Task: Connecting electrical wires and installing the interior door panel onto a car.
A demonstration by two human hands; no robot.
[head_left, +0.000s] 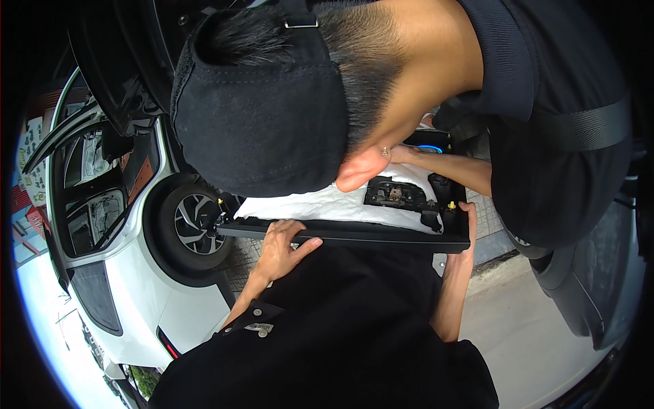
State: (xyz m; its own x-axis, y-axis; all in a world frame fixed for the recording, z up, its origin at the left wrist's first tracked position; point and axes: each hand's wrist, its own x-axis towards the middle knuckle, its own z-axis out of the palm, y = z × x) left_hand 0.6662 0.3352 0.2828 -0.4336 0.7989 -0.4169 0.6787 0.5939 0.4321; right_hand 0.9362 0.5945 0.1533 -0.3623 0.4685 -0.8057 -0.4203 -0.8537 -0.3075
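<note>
In front of my body lies a black car trim panel [368, 240], its inner side up. White padding [306, 206] covers much of it, and a black mechanism [398, 195] is set in an opening. My left hand [278, 247] is closed over the panel's near edge toward the left, thumb along the outer side. At the near right corner, my right hand [468, 225] grips the panel's end, fingers partly hidden beneath it. A yellow clip [452, 205] sticks up beside that hand. The panel's far left part is hidden by a co-worker's head.
A co-worker in a black cap [262, 123] leans over the panel from the far right, a hand [405, 154] on its far side near a blue glowing ring. To the left stands a white car [129, 286] with a wheel [197, 223] close to the panel's left end.
</note>
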